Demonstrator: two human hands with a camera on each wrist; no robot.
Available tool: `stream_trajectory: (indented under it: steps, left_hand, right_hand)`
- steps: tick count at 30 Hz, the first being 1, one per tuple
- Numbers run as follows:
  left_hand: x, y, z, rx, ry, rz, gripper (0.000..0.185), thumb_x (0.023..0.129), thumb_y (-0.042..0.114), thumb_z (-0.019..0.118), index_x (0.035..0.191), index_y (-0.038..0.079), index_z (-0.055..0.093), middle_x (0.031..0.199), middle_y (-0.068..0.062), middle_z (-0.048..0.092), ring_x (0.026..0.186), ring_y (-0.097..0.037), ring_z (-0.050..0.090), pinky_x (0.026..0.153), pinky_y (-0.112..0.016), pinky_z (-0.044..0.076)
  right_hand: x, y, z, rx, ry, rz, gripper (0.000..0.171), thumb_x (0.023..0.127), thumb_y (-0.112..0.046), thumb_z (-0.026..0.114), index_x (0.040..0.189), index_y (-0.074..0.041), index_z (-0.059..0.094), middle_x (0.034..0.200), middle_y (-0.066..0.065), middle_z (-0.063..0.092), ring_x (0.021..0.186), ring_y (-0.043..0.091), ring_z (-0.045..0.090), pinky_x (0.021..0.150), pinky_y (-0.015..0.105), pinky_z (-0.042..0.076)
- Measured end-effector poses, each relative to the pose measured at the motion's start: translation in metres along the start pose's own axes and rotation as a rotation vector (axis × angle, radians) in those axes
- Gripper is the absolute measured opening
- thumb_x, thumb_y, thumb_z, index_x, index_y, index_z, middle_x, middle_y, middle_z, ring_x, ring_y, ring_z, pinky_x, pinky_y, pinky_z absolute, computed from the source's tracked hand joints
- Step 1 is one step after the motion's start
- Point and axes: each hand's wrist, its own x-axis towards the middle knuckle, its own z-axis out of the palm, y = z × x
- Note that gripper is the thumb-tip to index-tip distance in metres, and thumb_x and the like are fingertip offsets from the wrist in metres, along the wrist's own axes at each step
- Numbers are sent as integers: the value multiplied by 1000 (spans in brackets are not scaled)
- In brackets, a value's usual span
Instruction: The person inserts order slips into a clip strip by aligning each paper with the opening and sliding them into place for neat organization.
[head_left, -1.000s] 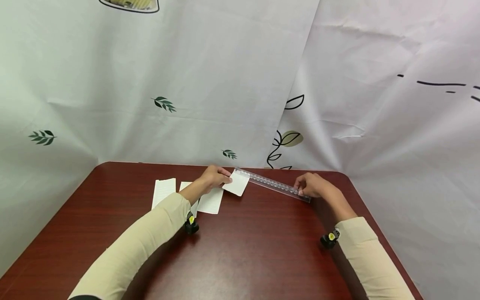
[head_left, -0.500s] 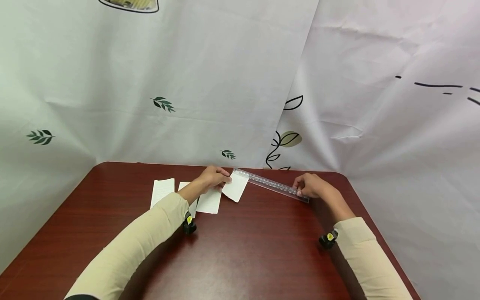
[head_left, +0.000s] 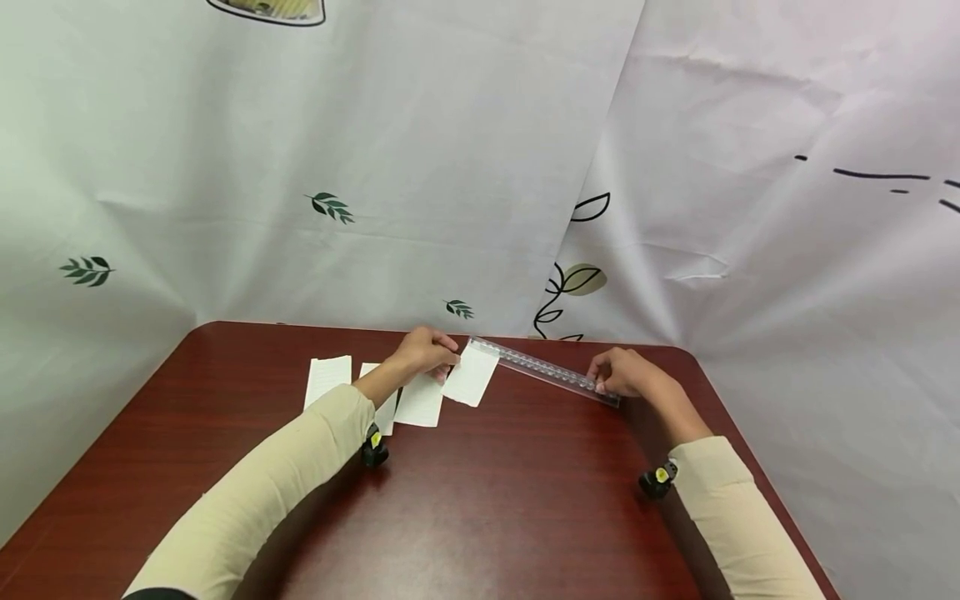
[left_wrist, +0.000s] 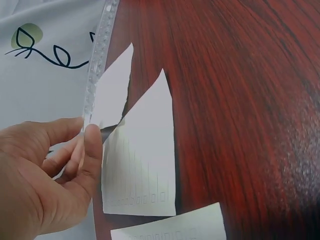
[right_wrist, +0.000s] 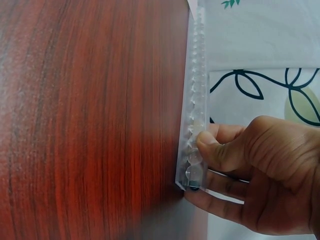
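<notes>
Near the top middle, the left hand (head_left: 426, 353) pinches a paper slip (head_left: 471, 375) at the ruler (head_left: 545, 370), which the right hand (head_left: 622, 372) grips, while three slips (head_left: 327, 380) already lie on the table (head_left: 495, 500).

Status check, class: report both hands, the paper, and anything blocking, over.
Left hand pinches paper slip against clear strip. Right hand grips strip's other end. Two loose slips alongside; nothing blocking.

Counted: four white lined paper slips (head_left: 327, 379) (head_left: 372, 372) (head_left: 421, 401) (head_left: 471, 375), one clear plastic perforated strip (head_left: 545, 370), one dark red wooden table (head_left: 487, 500), two hands (head_left: 424, 352) (head_left: 624, 371).
</notes>
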Motion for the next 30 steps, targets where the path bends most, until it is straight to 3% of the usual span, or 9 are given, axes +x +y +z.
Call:
stream_trajectory:
  steps: [6,9,12,14,17,21,24,27,30]
  left_hand:
    - [4,-2,5,153,-10,188,29,102,5,78,129,-6,77,106,-12,76,95,-24,73,75,-33,65]
    - [7,-7,8,329,-10,353,26,101,4,77,125,-6,80,108,-16,78,99,-27,73,84,-37,63]
    - [23,-24,9,541,22,562,25,100,10,76,121,-2,82,108,-14,78,96,-25,72,84,-38,60]
    - [30,-31,11,643,24,649,26,100,15,76,122,1,83,113,-13,78,99,-25,70,86,-40,60]
    - [22,-23,16,768,-21,654,32,103,20,76,129,3,81,130,-15,75,118,-31,70,100,-47,60]
    - [27,-28,23,890,-44,677,40,105,29,74,138,7,78,139,-14,72,132,-36,65,112,-54,56]
    - [50,-50,27,930,-32,734,44,105,34,74,141,10,76,136,-10,71,128,-35,64,111,-54,56]
    - [46,-51,28,943,-45,728,47,105,35,74,145,10,74,140,-10,71,130,-36,64,113,-55,55]
    - [52,-54,31,917,-65,727,47,105,35,75,146,11,74,142,-10,71,131,-37,65,112,-58,56]
  right_hand:
    - [-1,1,0,6,0,10,9,98,-2,81,103,-10,80,88,4,70,82,17,61,76,32,50]
    - [-1,1,1,24,-9,11,10,99,0,80,104,-9,80,88,4,70,80,16,61,74,31,51]
    - [0,0,1,34,-16,16,11,99,0,79,104,-9,81,88,3,71,80,16,62,73,29,51]
    - [0,-1,0,31,-14,17,11,99,0,79,104,-9,81,88,3,71,80,16,61,74,29,50]
    - [0,0,-1,20,-4,11,11,98,0,80,104,-9,81,88,3,71,80,15,62,74,30,50]
    - [1,1,-2,19,-4,6,11,98,1,80,104,-8,81,87,3,71,80,15,61,74,30,51]
    - [2,2,-1,22,0,10,11,98,1,80,104,-8,80,87,3,72,80,15,61,73,30,51]
    - [3,0,2,23,-1,4,11,98,2,80,104,-8,80,88,4,72,79,15,61,73,29,51]
    - [1,1,1,15,4,5,11,98,0,81,104,-8,80,89,3,73,80,14,61,73,28,51]
